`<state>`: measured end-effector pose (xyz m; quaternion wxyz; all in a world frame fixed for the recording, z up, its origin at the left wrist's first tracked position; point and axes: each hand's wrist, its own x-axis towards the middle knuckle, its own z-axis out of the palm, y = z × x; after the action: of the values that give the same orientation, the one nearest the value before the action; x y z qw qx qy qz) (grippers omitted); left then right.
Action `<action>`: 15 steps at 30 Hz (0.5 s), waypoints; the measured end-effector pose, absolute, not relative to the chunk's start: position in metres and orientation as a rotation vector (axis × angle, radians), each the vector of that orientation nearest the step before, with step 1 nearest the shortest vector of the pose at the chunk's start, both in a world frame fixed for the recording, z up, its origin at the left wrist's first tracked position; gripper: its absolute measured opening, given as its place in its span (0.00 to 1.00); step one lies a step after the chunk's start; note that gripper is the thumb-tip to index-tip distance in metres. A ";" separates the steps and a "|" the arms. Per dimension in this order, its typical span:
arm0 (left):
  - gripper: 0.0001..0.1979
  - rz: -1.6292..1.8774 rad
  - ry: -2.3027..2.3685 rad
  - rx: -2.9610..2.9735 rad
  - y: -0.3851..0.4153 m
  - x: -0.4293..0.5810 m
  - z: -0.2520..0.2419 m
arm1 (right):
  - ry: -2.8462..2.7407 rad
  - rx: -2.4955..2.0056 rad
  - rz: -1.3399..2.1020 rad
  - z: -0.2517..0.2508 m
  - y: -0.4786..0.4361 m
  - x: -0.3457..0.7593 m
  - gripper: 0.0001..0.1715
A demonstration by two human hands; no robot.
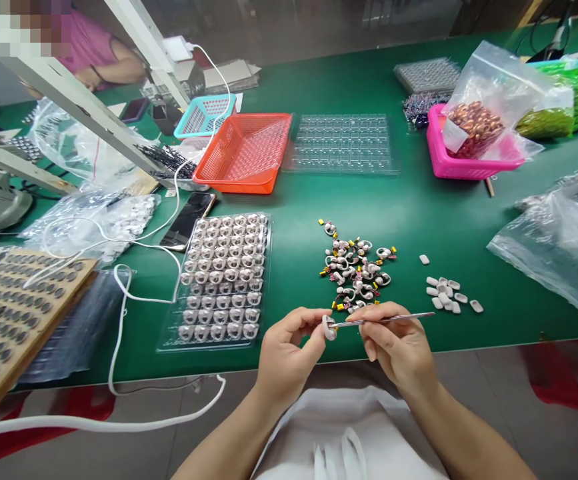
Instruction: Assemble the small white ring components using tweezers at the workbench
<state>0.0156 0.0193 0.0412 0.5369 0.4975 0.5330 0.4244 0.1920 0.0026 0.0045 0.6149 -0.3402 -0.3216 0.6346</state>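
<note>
Fingers of the left hand (289,355) pinch a part (329,331), I reckon to steady it at the tip of the rod (349,324) that the right hand (399,347) grips pen-style, just this side of the pile (369,268).

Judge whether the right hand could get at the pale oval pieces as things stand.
Probably yes: bare table separates the right hand from the pale oval pieces, though it holds a slim tool.
</note>
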 end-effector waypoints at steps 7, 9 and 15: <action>0.08 0.873 1.224 0.864 0.023 0.014 0.045 | -0.866 -0.716 1.436 0.001 0.003 0.199 0.09; 0.08 0.868 1.211 0.869 0.023 0.013 0.045 | -0.843 -0.725 1.434 0.001 0.003 0.198 0.08; 0.09 0.880 1.179 0.920 0.021 0.013 0.047 | -0.770 -0.757 1.462 0.000 0.005 0.193 0.03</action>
<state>0.0126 0.0209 0.0475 0.6466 0.4043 0.5184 0.3870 0.1927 0.0047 0.0003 0.6147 -0.3285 -0.3342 0.6344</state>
